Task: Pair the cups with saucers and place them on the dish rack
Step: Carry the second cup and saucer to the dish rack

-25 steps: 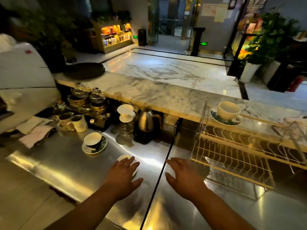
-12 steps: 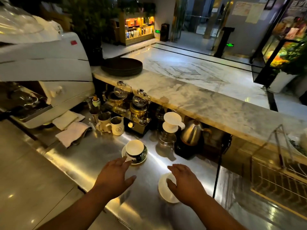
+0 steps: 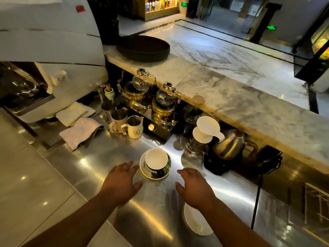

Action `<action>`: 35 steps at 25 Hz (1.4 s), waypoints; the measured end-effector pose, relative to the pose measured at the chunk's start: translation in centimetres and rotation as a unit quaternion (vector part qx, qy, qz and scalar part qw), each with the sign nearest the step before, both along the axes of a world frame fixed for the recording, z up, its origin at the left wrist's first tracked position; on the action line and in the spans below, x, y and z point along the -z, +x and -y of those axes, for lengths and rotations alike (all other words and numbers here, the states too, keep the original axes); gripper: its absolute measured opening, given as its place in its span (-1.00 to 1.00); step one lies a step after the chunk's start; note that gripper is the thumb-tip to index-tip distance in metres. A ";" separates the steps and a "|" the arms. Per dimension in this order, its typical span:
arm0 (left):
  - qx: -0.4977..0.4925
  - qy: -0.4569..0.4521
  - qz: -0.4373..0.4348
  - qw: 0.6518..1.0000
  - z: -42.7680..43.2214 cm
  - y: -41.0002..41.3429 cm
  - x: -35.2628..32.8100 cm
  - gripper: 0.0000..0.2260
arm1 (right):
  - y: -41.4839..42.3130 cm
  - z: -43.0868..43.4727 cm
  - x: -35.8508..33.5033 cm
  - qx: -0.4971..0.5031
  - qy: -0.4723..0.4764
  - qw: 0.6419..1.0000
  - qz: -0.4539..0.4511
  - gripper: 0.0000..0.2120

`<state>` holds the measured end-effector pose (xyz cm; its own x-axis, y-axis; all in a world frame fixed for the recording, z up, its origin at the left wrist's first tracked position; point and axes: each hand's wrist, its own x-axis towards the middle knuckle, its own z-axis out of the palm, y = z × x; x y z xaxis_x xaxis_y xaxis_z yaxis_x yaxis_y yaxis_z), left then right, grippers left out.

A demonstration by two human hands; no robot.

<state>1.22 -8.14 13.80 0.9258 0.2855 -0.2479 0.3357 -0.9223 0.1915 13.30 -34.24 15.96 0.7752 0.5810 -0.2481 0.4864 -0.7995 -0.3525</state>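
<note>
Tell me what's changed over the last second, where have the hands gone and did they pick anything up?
The view swung left, away from the dish rack. Both hands moved with it: the left hand and right hand now reach, open and empty, either side of the cup on its saucer. The right hand passed over the plain white saucer without taking it. Nothing was gripped or released; cup, both saucers and the coffee gear stayed put.

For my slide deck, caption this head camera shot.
Both open hands, left and right, reach toward a cup on its saucer on the steel counter.
</note>
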 end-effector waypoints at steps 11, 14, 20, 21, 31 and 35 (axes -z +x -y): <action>-0.124 -0.122 0.010 0.985 -2.2 7.4 7.6 -0.49 | 7.8 -6.5 8.3 0.072 0.079 0.986 -0.130 -0.58; -0.156 -0.166 0.024 0.974 -2.2 8.2 8.1 -0.51 | 8.4 -7.5 9.4 0.109 0.094 0.974 -0.174 -0.57; -0.226 -0.285 0.018 0.931 -1.9 8.6 9.2 -0.58 | 8.6 -8.5 10.7 0.172 0.135 0.949 -0.228 -0.73; -0.231 -0.292 0.022 0.928 -1.9 8.6 9.3 -0.60 | 8.6 -8.6 10.8 0.179 0.138 0.945 -0.235 -0.74; -0.179 -0.321 0.068 0.928 -0.9 7.5 4.0 -0.49 | 6.3 -5.3 5.9 0.229 0.193 0.930 -0.214 -0.70; -0.109 -0.342 0.081 0.930 1.6 7.0 -1.6 -0.50 | 4.1 -1.4 0.0 0.277 0.214 0.910 -0.221 -0.66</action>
